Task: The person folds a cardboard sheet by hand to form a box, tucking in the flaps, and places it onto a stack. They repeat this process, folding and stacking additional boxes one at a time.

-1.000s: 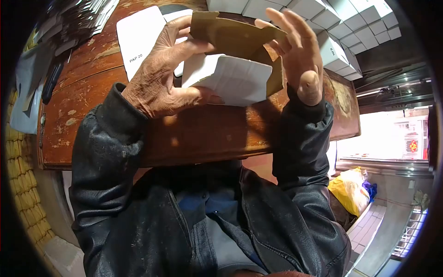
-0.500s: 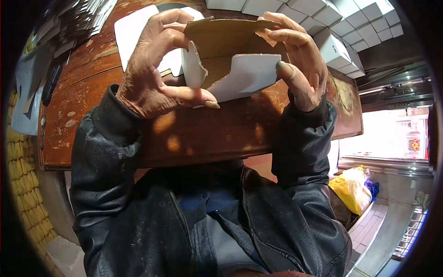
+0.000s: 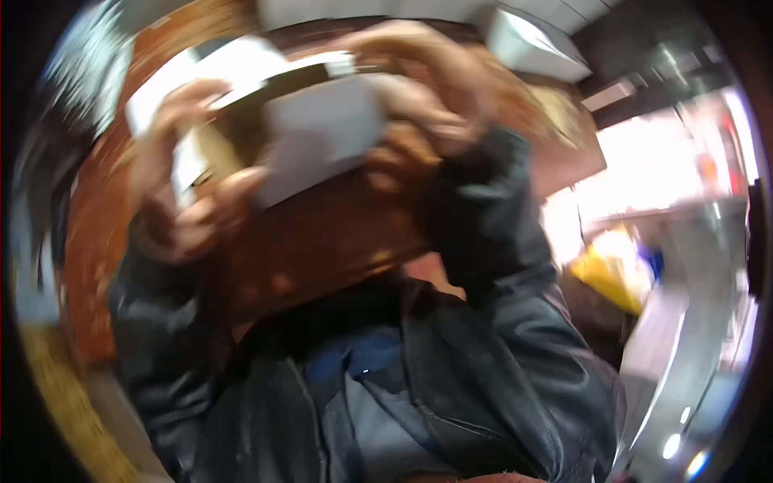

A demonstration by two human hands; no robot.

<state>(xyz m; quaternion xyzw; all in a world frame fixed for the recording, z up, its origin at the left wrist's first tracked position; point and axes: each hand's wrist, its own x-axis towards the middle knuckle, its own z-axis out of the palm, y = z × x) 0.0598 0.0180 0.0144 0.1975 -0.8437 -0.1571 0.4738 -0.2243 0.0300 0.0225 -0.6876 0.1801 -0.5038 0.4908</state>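
A small cardboard box [image 3: 322, 133], white outside and brown inside, is held up above the brown wooden table [image 3: 330, 233]. My left hand [image 3: 181, 173] grips its left end, fingers at the far side and thumb at the near side. The right end is held by my right hand [image 3: 431, 92], fingers curled around the back and side. Strong motion blur smears both hands and the exact contact points. Behind my left hand, flat white sheets [image 3: 153, 92] lie on the table.
A white box [image 3: 535, 48] stands at the table's back right, with more white boxes along the back. Blurred stacked material [image 3: 88, 72] is at the far left. To the right, a yellow bag [image 3: 616, 270] sits near a bright window [image 3: 660, 169].
The whole view has turned and blurred. Both hands and the cardboard box have shifted left in view and the box's right side now appears higher. Both hands still hold it.
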